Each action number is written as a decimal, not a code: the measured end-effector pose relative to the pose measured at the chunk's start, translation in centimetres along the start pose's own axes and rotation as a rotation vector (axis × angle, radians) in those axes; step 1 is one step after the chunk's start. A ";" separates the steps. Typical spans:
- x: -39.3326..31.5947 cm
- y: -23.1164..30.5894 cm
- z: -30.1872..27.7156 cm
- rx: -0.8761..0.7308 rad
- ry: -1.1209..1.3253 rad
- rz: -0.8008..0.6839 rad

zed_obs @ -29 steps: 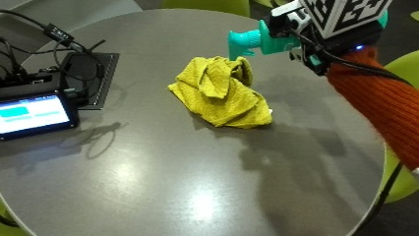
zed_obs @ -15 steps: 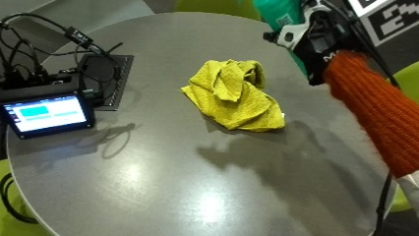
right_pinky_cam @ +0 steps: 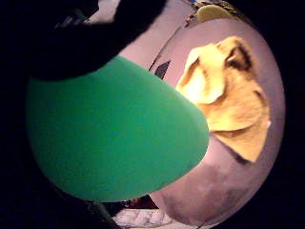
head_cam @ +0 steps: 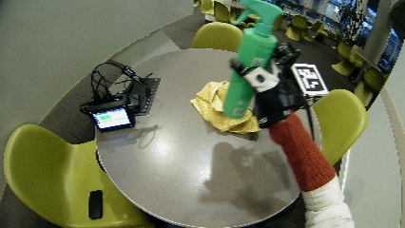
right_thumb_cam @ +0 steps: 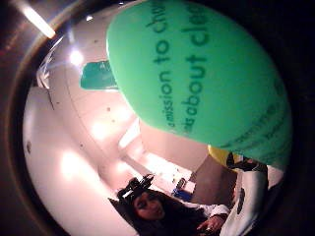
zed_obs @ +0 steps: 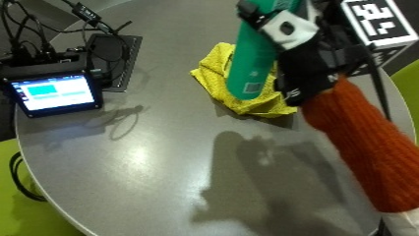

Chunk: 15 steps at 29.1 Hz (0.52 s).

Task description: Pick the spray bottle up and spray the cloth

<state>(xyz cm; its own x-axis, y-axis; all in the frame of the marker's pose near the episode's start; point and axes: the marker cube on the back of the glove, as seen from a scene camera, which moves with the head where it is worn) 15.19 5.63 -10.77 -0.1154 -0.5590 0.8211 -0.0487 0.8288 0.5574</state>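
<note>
In the outside view my gloved right hand grips a green spray bottle around its body and holds it upright in the air above the table. Its nozzle is at the top in the wide view, pointing away from the arm. A crumpled yellow cloth lies on the grey round table below and behind the bottle, partly hidden by it. Both palm views are largely filled by the bottle, and the little finger side also shows the cloth on the table.
A small screen device with a tangle of cables and a black box sits at the table's left edge. Yellow-green chairs stand around the table. A dark phone-like object lies on the near-left chair.
My hand has lifted the bottle and swung it from a nozzle-left tilt to upright, in front of the cloth. The outside camera has also shifted. The cloth has not moved.
</note>
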 end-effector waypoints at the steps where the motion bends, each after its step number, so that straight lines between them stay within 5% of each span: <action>1: 0.4 0.0 1.8 -0.036 -0.017 0.008; 6: 4.4 -2.0 8.3 -0.088 -0.064 0.073; 15: 17.0 -6.5 8.1 0.190 0.021 0.255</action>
<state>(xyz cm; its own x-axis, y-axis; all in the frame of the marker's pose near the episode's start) 5.56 -9.03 -1.44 -0.1277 -0.3315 0.9348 -0.2054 0.9309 0.3020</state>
